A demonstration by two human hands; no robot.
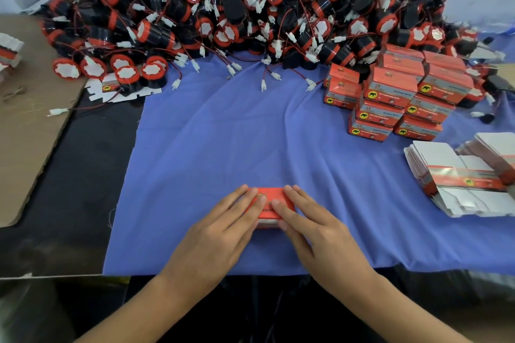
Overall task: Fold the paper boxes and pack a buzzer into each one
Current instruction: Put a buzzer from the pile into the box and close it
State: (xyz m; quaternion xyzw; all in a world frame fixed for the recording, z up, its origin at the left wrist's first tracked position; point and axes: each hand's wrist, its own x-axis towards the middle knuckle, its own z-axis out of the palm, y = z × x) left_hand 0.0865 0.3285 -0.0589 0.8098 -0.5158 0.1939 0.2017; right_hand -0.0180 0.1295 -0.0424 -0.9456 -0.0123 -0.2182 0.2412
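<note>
Your 2 hands meet on 1 small red paper box, which sits on the blue cloth at the near middle of the table, well apart from everything else. Your left hand comes in from the left with its fingers straight and a little spread, their tips lying flat on the box's top. Your right hand mirrors it from the right, fingers straight and laid across the top, with the thumb down by the box's near face. Neither hand is curled round the box; both rest on it with flat fingers, and only the strip of red lid between them shows. Whether a buzzer is inside cannot be told. Along the far side a big heap of black-and-red buzzers with red wires and white plugs spills onto the cloth. To the far right, closed red boxes are stacked in several tiers just beside the heap. Nearer on the right lie bundles of flat unfolded box blanks, white side mostly up. On the left a sheet of brown cardboard lies on a black surface, and 1 flat blank lies partly under some buzzers at the heap's left end.
</note>
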